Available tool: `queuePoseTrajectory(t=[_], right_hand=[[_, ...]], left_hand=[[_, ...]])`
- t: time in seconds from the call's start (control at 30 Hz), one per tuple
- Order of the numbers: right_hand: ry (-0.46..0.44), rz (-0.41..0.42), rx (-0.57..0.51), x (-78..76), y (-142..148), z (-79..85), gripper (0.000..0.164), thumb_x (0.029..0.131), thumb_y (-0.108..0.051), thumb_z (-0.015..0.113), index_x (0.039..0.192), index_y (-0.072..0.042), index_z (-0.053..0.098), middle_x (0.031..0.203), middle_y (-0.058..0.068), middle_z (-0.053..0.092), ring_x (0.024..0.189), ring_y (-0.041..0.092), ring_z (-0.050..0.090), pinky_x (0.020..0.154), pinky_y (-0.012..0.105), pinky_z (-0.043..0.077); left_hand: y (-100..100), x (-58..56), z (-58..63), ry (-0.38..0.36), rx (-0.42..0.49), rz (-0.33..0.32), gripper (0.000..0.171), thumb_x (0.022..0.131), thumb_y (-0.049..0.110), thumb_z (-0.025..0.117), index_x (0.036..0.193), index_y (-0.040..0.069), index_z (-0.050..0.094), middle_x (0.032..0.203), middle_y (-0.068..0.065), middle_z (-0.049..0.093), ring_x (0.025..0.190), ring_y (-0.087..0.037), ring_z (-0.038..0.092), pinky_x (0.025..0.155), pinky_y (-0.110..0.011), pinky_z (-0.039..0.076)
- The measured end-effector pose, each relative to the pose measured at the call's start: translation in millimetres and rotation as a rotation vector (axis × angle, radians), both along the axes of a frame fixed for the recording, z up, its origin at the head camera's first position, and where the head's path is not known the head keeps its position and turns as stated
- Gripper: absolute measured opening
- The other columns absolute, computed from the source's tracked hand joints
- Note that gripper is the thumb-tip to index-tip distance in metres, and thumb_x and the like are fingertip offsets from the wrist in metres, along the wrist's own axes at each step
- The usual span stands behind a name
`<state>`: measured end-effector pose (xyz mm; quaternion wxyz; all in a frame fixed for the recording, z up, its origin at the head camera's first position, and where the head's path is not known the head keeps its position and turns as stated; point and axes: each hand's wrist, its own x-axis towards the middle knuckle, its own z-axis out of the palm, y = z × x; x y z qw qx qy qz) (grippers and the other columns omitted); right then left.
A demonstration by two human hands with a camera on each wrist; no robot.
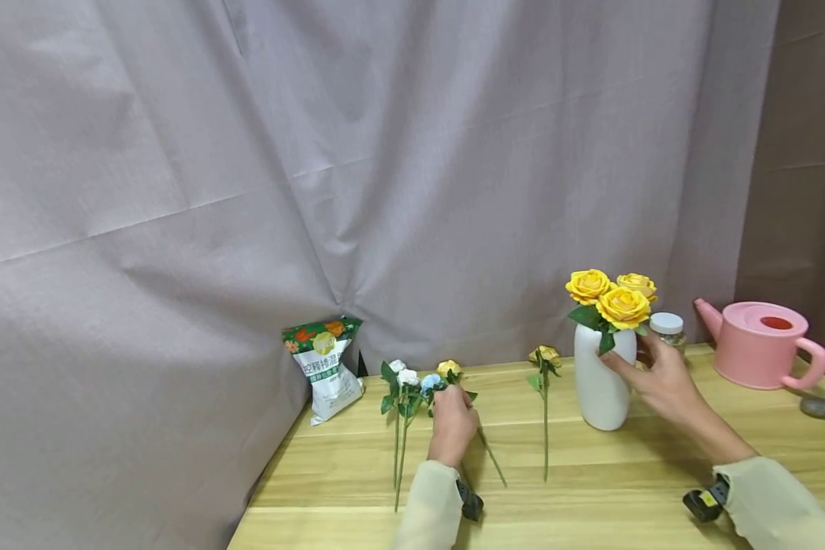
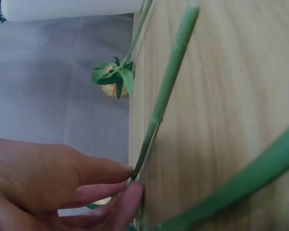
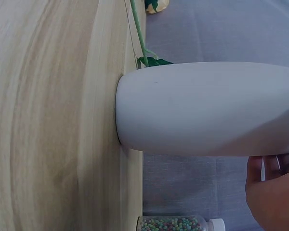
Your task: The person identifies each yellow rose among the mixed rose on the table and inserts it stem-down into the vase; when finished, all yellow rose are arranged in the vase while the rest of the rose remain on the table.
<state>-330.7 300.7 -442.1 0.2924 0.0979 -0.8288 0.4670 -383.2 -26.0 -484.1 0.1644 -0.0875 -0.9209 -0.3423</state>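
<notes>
In the head view my left hand (image 1: pixel 454 420) is low over the flowers lying on the table. Its thumb and fingertips pinch a green stem (image 2: pixel 169 77), which appears to run to the small yellow rose (image 1: pixel 448 368). Beside that hand lie a blue rose (image 1: pixel 430 383) and white roses (image 1: pixel 407 377). My right hand (image 1: pixel 660 382) holds the upper part of a white vase (image 1: pixel 601 389), thumb across the front and fingers at its right side. Three large yellow roses (image 1: pixel 622 307) stand in the vase, which is upright on the table.
Another yellow rose (image 1: pixel 545 356) lies between the left hand and the vase. A white-lidded jar of coloured beads (image 3: pixel 173 223) stands behind the right hand. Farther right are a pink watering can (image 1: pixel 756 347) and a grey stone (image 1: pixel 820 407). A printed bag (image 1: pixel 328 374) leans against the curtain at left.
</notes>
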Motion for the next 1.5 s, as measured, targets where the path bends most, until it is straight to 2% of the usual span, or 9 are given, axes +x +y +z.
queuePoseTrajectory(t=[0.07, 0.2, 0.4, 0.53, 0.63, 0.83, 1.03, 1.3, 1.5], right_hand=[[-0.003, -0.001, 0.002, 0.4, 0, 0.8, 0.069, 0.095, -0.021, 0.071, 0.153, -0.006, 0.037, 0.139, 0.028, 0.053, 0.109, -0.017, 0.043, 0.083, 0.0, 0.04], [-0.017, -0.001, -0.003, 1.3, 0, 1.1, 0.071, 0.095, -0.023, 0.071, 0.154, -0.008, 0.036, 0.142, 0.028, 0.052, 0.11, -0.017, 0.043, 0.083, -0.002, 0.039], [-0.035, -0.003, -0.014, 1.9, 0, -0.2, 0.071, 0.095, -0.024, 0.071, 0.155, -0.008, 0.035, 0.142, 0.027, 0.052, 0.11, -0.016, 0.043, 0.083, -0.001, 0.038], [-0.035, 0.0, -0.01, 1.0, 0, -0.2, 0.072, 0.095, -0.024, 0.071, 0.155, -0.007, 0.035, 0.143, 0.028, 0.051, 0.11, -0.016, 0.042, 0.083, -0.001, 0.038], [-0.036, -0.001, -0.005, 0.3, 1, 0.2, 0.072, 0.095, -0.024, 0.071, 0.155, -0.006, 0.034, 0.143, 0.028, 0.051, 0.11, -0.017, 0.042, 0.083, -0.001, 0.038], [-0.045, -0.005, -0.002, -0.1, 2, -0.1, 0.072, 0.096, -0.025, 0.07, 0.155, -0.006, 0.034, 0.143, 0.028, 0.051, 0.11, -0.016, 0.041, 0.082, -0.001, 0.038], [-0.038, -0.004, -0.008, 0.3, 2, 0.0, 0.071, 0.095, -0.023, 0.071, 0.154, -0.005, 0.035, 0.142, 0.029, 0.051, 0.109, -0.016, 0.042, 0.083, 0.0, 0.039], [-0.058, -0.009, -0.019, 1.7, -1, 1.5, 0.071, 0.095, -0.026, 0.07, 0.154, -0.009, 0.036, 0.143, 0.027, 0.051, 0.109, -0.017, 0.042, 0.084, -0.001, 0.037], [-0.057, -0.016, -0.021, 1.7, -2, 1.1, 0.07, 0.095, -0.026, 0.071, 0.154, -0.01, 0.036, 0.143, 0.026, 0.051, 0.108, -0.017, 0.042, 0.084, -0.002, 0.036]], left_hand=[[0, 0.7, -0.2, -0.011, -0.003, 0.003, 0.011, 0.073, -0.008, 0.073, 0.08, 0.0, 0.071, 0.084, -0.012, 0.071, 0.067, -0.018, 0.06, 0.054, -0.027, 0.046], [1, 0.8, -0.8, -0.067, 0.046, -0.001, 0.026, 0.071, -0.002, 0.082, 0.094, -0.001, 0.069, 0.088, -0.013, 0.07, 0.07, -0.018, 0.062, 0.058, -0.03, 0.052], [6, -1.2, -2.5, -0.25, 0.311, -0.07, 0.042, 0.076, 0.004, 0.085, 0.112, 0.002, 0.065, 0.068, -0.002, 0.074, 0.058, -0.015, 0.071, 0.062, -0.029, 0.059], [10, -0.5, 1.6, -0.287, 0.477, -0.142, 0.036, 0.081, 0.006, 0.082, 0.114, 0.004, 0.069, 0.074, -0.002, 0.076, 0.065, -0.022, 0.075, 0.061, -0.032, 0.061], [13, 1.0, 7.5, -0.254, 0.512, -0.162, 0.029, 0.081, 0.008, 0.082, 0.109, 0.006, 0.073, 0.077, -0.002, 0.077, 0.066, -0.02, 0.075, 0.063, -0.031, 0.061], [20, 3.6, 18.6, -0.261, 0.665, -0.23, 0.023, 0.083, 0.007, 0.081, 0.106, 0.008, 0.076, 0.09, -0.012, 0.077, 0.074, -0.023, 0.075, 0.075, -0.046, 0.063], [25, 5.1, 30.3, -0.233, 0.746, -0.296, 0.025, 0.085, 0.003, 0.078, 0.109, 0.011, 0.075, 0.098, -0.016, 0.076, 0.081, -0.022, 0.075, 0.071, -0.033, 0.063], [34, 10.2, 50.8, -0.124, 0.798, -0.373, 0.025, 0.089, 0.008, 0.076, 0.11, 0.019, 0.075, 0.101, -0.012, 0.076, 0.089, -0.021, 0.074, 0.072, -0.028, 0.063], [47, 17.1, 78.4, -0.005, 0.931, -0.441, 0.021, 0.089, 0.01, 0.076, 0.109, 0.017, 0.072, 0.1, -0.007, 0.076, 0.091, -0.023, 0.074, 0.074, -0.031, 0.063]])
